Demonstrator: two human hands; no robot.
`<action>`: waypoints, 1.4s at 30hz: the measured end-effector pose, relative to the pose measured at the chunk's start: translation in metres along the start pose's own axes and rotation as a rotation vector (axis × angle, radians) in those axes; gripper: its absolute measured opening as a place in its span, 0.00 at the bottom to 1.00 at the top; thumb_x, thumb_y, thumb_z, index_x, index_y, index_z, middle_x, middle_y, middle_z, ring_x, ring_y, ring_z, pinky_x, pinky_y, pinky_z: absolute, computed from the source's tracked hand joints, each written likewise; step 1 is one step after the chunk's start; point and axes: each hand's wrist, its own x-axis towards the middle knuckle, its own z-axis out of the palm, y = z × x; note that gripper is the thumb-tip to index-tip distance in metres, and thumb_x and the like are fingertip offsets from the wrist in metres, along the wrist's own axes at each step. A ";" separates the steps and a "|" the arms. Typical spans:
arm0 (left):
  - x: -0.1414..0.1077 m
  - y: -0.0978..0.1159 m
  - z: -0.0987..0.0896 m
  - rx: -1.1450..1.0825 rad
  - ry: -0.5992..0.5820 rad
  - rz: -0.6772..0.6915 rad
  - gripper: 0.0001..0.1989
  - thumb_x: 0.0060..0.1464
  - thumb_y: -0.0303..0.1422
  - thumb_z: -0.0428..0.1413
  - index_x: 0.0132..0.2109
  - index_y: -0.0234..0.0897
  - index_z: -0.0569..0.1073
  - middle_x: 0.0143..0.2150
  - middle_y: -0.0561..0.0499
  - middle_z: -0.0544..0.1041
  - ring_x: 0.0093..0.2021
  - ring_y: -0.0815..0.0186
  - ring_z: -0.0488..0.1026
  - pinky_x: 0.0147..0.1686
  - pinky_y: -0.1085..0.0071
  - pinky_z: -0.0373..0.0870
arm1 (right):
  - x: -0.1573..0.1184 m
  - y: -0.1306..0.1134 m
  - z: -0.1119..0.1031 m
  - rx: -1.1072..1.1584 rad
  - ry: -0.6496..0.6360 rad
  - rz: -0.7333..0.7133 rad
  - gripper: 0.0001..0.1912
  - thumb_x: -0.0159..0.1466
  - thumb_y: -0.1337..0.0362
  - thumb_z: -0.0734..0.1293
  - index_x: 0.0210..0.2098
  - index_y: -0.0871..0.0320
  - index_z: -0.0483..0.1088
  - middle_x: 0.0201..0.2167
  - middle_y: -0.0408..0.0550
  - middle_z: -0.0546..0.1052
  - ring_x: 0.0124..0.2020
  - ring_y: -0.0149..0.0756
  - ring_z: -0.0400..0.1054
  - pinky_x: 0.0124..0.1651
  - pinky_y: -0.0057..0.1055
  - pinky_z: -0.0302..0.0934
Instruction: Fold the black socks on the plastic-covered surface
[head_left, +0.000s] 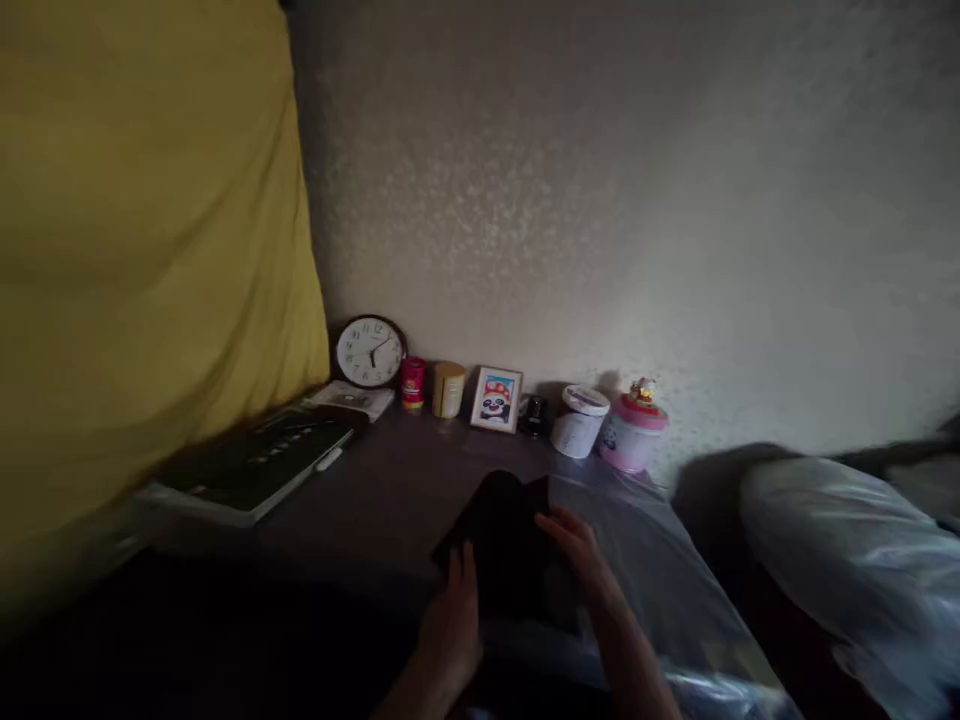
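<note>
Both hands reach forward over the table (420, 480) in the head view, a narrow space apart, with a black item (510, 545) between them. We find the left hand (452, 625) at the item's left side, its fingers extended and touching or very near the dark surface. We find the right hand (576, 548) at the upper right side, fingers stretched inward onto the edge. Whether either hand pinches the material we cannot tell, as the thumbs do not show clearly.

The black item lies at the near part of the table and appears to be soft, probably cloth. Its far edge is uneven, with a rounded part beside a pointed corner. Folds and layers are lost in the darkness.

As to progress, we judge the handling to be under way: the item is on the table and within reach of both hands. Its uneven outline suggests that squaring or smoothing is unfinished, though we cannot confirm how much is left.

Along the wall we record a clock (369, 351), a red can (412, 383), a framed panda picture (496, 399), a white tub (580, 422) and a pink tub (632, 437), all well apart from the hands.
</note>
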 end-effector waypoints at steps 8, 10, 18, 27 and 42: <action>0.003 0.007 0.001 -0.007 0.006 -0.021 0.41 0.44 0.16 0.46 0.64 0.26 0.38 0.65 0.31 0.46 0.49 0.58 0.71 0.43 0.70 0.67 | 0.025 -0.006 0.067 0.204 -0.042 0.142 0.24 0.44 0.56 0.73 0.39 0.59 0.71 0.27 0.44 0.75 0.31 0.36 0.69 0.34 0.29 0.60; 0.004 0.006 0.001 -0.019 0.002 -0.014 0.40 0.45 0.18 0.46 0.64 0.29 0.40 0.65 0.32 0.48 0.48 0.59 0.72 0.44 0.70 0.66 | 0.029 0.002 0.078 0.231 -0.077 0.159 0.26 0.44 0.57 0.73 0.41 0.60 0.70 0.26 0.43 0.74 0.30 0.35 0.69 0.33 0.29 0.60; 0.004 -0.007 0.000 -0.056 0.022 0.071 0.38 0.47 0.23 0.48 0.64 0.29 0.41 0.64 0.35 0.53 0.51 0.61 0.70 0.47 0.72 0.65 | 0.048 0.030 0.086 0.008 -0.098 0.089 0.27 0.45 0.56 0.72 0.42 0.64 0.70 0.18 0.38 0.70 0.21 0.29 0.63 0.25 0.27 0.54; -0.010 -0.023 0.002 0.219 0.345 0.176 0.22 0.54 0.34 0.47 0.56 0.34 0.63 0.59 0.38 0.63 0.57 0.53 0.62 0.53 0.58 0.63 | 0.049 0.031 0.093 -0.256 -0.287 -0.110 0.17 0.56 0.58 0.63 0.40 0.63 0.70 0.26 0.46 0.78 0.31 0.36 0.69 0.37 0.32 0.60; 0.032 -0.022 0.045 0.246 0.317 0.332 0.40 0.39 0.28 0.51 0.62 0.32 0.51 0.64 0.38 0.54 0.64 0.51 0.49 0.59 0.50 0.54 | 0.029 0.038 0.076 -0.640 -0.446 -0.696 0.15 0.66 0.61 0.56 0.37 0.57 0.74 0.37 0.48 0.77 0.49 0.37 0.66 0.53 0.35 0.58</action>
